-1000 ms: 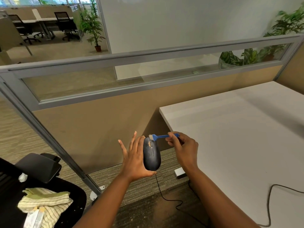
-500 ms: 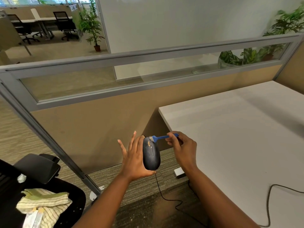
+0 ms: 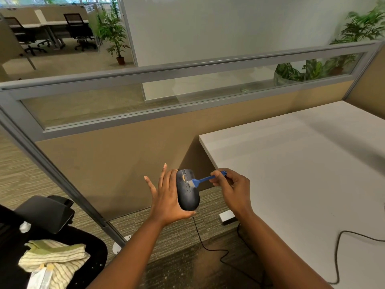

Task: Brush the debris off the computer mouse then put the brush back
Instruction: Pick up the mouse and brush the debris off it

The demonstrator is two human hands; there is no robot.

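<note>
A black wired computer mouse (image 3: 188,196) stands upright in my left hand (image 3: 166,197), held off the desk's left edge above the carpet. Pale debris clings near the mouse's scroll wheel. My right hand (image 3: 233,187) pinches the handle of a small blue brush (image 3: 200,180), and its pale bristles rest on the mouse's upper face by the debris. The mouse cable hangs down toward the floor.
A white desk (image 3: 302,174) fills the right, with a dark cable (image 3: 343,243) looping over its near part. A tan partition with a glass strip (image 3: 145,105) stands behind. A black chair (image 3: 41,215) holding a striped cloth (image 3: 54,257) sits lower left. A small white box (image 3: 228,217) lies on the carpet.
The brush head has moved down from the mouse's top edge onto its upper face near the wheel. My left hand still holds the mouse in the same spot.
</note>
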